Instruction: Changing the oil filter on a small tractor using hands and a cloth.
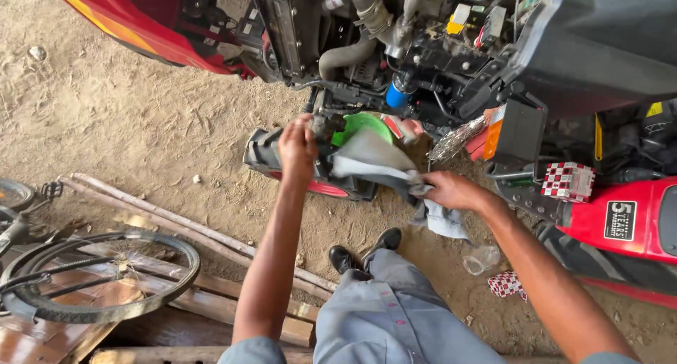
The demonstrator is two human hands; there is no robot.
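Cloth: a grey rag [370, 156] is pulled taut between the two hands, low in front of the machine's open engine bay, just above the dirt floor [141, 110].
Right hand: the right hand [451, 190] is closed on the near end of the rag, with a loose tail hanging below the fist.
Left hand: the left hand [297, 147] is up at the far end, fingers curled round a metal fitting [319, 124]; whether it also pinches the rag there, I cannot tell.
Doing it well: I'd judge the rag wants to stay taut and flat, so it wipes rather than bunches. That hanging tail is best kept away from the hoses [352, 50] above.
Just behind: a green round part [363, 124] peeks over the rag, and a blue canister [397, 96] sits farther in among the dark engine parts.
Below: a black and red housing [282, 159] lies on the dirt under the left hand.
Near side: the person's black shoes [363, 251] are planted close by. A clear plastic cup [482, 260] lies on the ground to the right.
Far left: a bicycle wheel [99, 279] rests on wooden planks [233, 293], well apart from the work.
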